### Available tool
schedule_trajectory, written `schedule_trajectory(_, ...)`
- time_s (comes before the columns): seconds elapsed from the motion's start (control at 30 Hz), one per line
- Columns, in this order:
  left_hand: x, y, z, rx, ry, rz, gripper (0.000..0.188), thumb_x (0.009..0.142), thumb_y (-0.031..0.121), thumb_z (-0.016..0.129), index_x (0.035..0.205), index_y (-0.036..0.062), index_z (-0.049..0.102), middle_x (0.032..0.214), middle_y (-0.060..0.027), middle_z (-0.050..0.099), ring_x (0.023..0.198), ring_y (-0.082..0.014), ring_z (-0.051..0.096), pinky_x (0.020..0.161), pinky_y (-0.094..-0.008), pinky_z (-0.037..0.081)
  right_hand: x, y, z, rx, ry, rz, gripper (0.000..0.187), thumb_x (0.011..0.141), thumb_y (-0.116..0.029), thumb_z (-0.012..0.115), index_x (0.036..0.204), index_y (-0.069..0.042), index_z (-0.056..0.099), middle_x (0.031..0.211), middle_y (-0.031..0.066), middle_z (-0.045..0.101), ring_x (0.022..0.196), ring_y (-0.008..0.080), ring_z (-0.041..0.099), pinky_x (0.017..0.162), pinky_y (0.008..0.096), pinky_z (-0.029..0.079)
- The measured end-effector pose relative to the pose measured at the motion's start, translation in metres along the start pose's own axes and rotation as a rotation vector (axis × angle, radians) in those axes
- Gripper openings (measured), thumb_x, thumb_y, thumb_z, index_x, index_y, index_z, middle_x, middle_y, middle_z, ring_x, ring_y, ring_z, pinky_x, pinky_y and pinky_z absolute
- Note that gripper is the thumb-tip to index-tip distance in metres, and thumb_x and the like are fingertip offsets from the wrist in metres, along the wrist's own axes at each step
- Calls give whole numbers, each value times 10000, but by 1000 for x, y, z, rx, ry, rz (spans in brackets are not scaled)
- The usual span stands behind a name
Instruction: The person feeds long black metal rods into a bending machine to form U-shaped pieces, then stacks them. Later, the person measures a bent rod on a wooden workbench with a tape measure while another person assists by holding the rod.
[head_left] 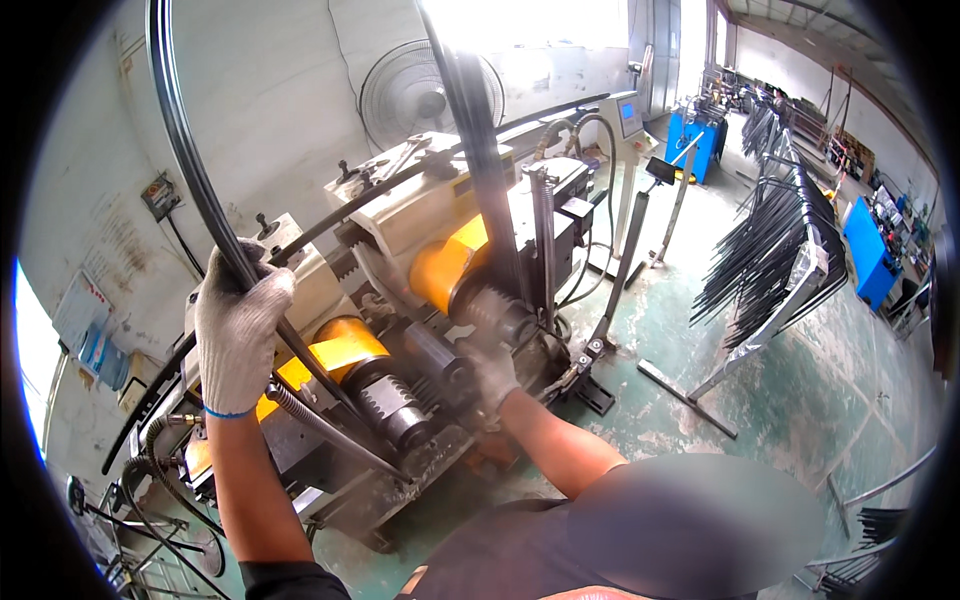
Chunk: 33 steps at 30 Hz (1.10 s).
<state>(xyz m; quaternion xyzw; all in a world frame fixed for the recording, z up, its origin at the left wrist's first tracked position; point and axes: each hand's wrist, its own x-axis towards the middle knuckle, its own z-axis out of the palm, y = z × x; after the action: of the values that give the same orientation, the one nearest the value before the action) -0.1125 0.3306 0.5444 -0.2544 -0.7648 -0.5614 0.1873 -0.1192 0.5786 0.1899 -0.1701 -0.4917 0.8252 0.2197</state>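
Note:
My left hand, in a whitish knit glove with a blue cuff edge, is closed around a long black metal tube. The tube slants from the upper left down past the hand, toward the front of a bending-type machine with yellow parts. My right hand, also gloved, is smeared by motion beside a dark cylindrical block on the machine. Its fingers cannot be made out. Another dark upright length, blurred, rises above the ridged metal roller. A second ridged roller sits near the lower end of the tube.
Behind the machine stand a round fan and a control panel. Hoses loop at its right. A metal rack farther right carries many black rods. Blue cabinets stand beyond, on a worn green floor.

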Motion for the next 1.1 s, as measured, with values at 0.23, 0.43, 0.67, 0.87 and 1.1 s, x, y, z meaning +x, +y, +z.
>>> schedule_trajectory(0.23, 0, 3, 0, 5, 1, -40, 287, 901, 92, 752, 1151, 15, 633, 900, 0, 622, 814, -91, 580, 755, -254, 485, 4, 3, -5, 70, -31, 67, 668, 887, -196, 839, 1431, 3, 507, 1286, 132, 643, 1109, 233, 645, 918, 386, 567)
schedule_trajectory(0.43, 1, 20, 5, -18, 38, -28, 369, 933, 91, 746, 1251, -28, 601, 913, -31, 665, 800, -117, 626, 749, -265, 508, -1, -5, -1, 110, -30, 97, 627, 872, -178, 838, 1387, 4, 529, 1240, 133, 652, 1063, 238, 660, 871, 385, 584)
schedule_trajectory(0.67, 22, 49, 2, 10, 146, 23, 356, 966, 99, 747, 1273, -23, 615, 926, -57, 703, 826, -132, 666, 754, -262, 532, -4, -9, 2, 95, -63, 105, 470, 856, -176, 845, 1228, 26, 640, 1094, 112, 698, 974, 213, 669, 811, 369, 562)
schedule_trajectory(0.87, 27, 47, 10, 90, 178, 41, 306, 987, 135, 728, 1227, -33, 641, 952, -79, 713, 806, -137, 687, 760, -262, 569, 41, 52, -19, -306, -65, -460, 238, 763, -217, 788, 946, -69, 759, 983, 160, 732, 915, 365, 723, 788, 452, 599)
schedule_trajectory(1.1, 20, 33, -11, 284, 225, 14, 288, 994, 182, 705, 1194, -24, 685, 883, -94, 705, 812, -151, 698, 712, -278, 593, 9, 4, 7, -5, -12, -210, 290, 823, -118, 803, 1083, -17, 723, 1045, 82, 719, 915, 249, 707, 797, 364, 567)
